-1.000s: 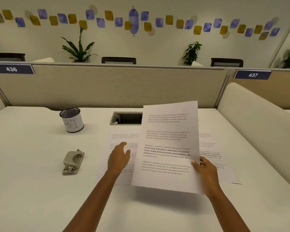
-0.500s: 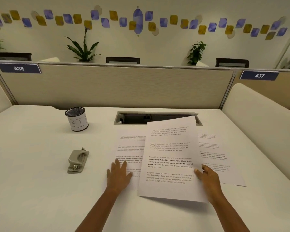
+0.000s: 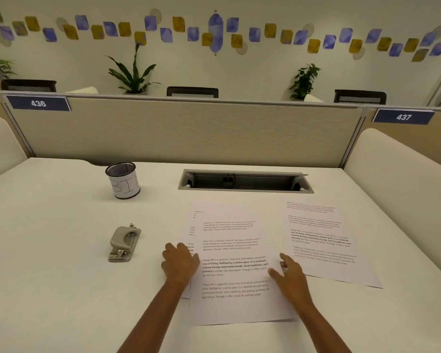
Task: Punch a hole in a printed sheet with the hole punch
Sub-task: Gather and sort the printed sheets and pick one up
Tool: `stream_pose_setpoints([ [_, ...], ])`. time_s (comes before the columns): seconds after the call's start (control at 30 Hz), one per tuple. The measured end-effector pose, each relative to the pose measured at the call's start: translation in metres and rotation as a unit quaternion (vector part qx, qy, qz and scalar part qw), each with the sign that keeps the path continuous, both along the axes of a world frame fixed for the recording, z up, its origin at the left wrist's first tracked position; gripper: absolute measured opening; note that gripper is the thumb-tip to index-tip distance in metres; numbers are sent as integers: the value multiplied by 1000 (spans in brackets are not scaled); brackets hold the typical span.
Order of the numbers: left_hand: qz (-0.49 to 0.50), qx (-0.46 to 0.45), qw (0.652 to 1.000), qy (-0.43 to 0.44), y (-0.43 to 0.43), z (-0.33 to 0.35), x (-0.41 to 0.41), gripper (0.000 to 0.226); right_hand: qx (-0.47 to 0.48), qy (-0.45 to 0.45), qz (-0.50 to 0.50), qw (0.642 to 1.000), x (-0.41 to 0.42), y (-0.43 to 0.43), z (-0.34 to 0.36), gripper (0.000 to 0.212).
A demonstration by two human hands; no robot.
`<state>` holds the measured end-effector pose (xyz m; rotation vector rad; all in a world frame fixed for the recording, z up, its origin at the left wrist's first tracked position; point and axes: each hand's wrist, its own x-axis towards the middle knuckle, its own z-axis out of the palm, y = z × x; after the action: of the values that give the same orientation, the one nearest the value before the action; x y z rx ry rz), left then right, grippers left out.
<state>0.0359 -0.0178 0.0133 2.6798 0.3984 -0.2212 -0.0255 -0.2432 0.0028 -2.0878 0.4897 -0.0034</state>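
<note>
A printed sheet (image 3: 236,253) lies flat on the white desk, on top of another printed sheet whose left edge (image 3: 190,230) shows beside it. My left hand (image 3: 180,262) rests on the top sheet's left edge, fingers curled down. At the sheet's right edge my right hand (image 3: 289,275) lies with its fingers spread and holds nothing. The grey hole punch (image 3: 124,243) sits on the desk to the left of my left hand, a short gap away, untouched.
Another printed sheet (image 3: 321,240) lies to the right. A mesh cup labelled BIN (image 3: 123,180) stands at the back left. An open cable slot (image 3: 245,181) is set into the desk (image 3: 49,276) behind the sheets. A beige partition (image 3: 183,133) closes off the back.
My right hand has lowered the raised sheet flat onto the one beneath and let go of it. My left hand slid to the sheet's left edge.
</note>
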Motion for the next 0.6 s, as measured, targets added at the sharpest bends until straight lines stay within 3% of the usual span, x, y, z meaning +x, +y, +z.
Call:
stream_pose_setpoints([
  [0.13, 47, -74, 996, 29, -4, 3, 4, 48, -120, 4, 61, 991, -1, 16, -7, 61],
  [0.27, 85, -165, 982, 44, -8, 7, 6, 46, -200, 4, 80, 976, 1, 26, -11, 51],
  [0.6, 129, -295, 946, 37, -10, 12, 3, 49, -245, -10, 91, 965, 2, 25, -17, 48],
])
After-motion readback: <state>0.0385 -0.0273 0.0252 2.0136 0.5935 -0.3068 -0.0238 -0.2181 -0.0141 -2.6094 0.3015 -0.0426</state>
